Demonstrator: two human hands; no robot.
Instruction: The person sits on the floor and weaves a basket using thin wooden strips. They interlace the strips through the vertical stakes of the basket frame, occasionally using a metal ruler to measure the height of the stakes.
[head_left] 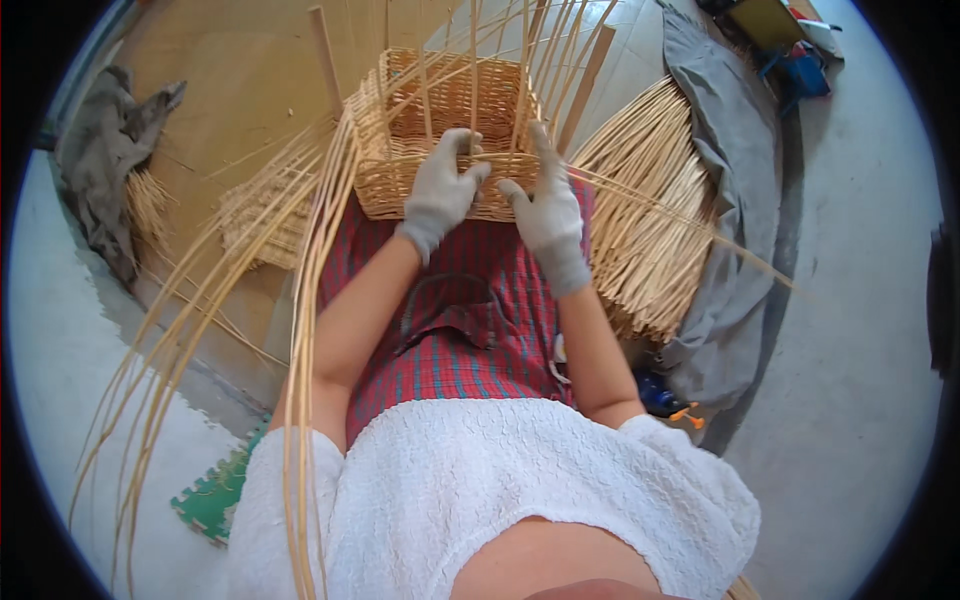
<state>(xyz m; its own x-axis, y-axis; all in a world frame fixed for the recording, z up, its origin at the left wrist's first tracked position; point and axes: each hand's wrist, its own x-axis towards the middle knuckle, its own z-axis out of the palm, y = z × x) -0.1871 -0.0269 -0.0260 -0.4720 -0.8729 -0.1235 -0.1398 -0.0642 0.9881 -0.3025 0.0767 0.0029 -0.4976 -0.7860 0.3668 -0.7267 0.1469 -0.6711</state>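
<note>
Left of centre, strands (303, 330) run off the lower edge. At upper centre, our left hand (448, 185) covers part of the basket's (385, 185) near wall; we cannot tell its grip. Our right hand (548, 205), thumb and forefinger spread, meets that wall's right end.

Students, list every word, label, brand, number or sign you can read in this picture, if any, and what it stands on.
Readable text: none.
Woven basket: no lettering shows.
Gloved left hand and gloved right hand: no lettering shows.
Red checked cloth: pattern only.
Blue item at upper right: too small and blurred to tell.
</note>
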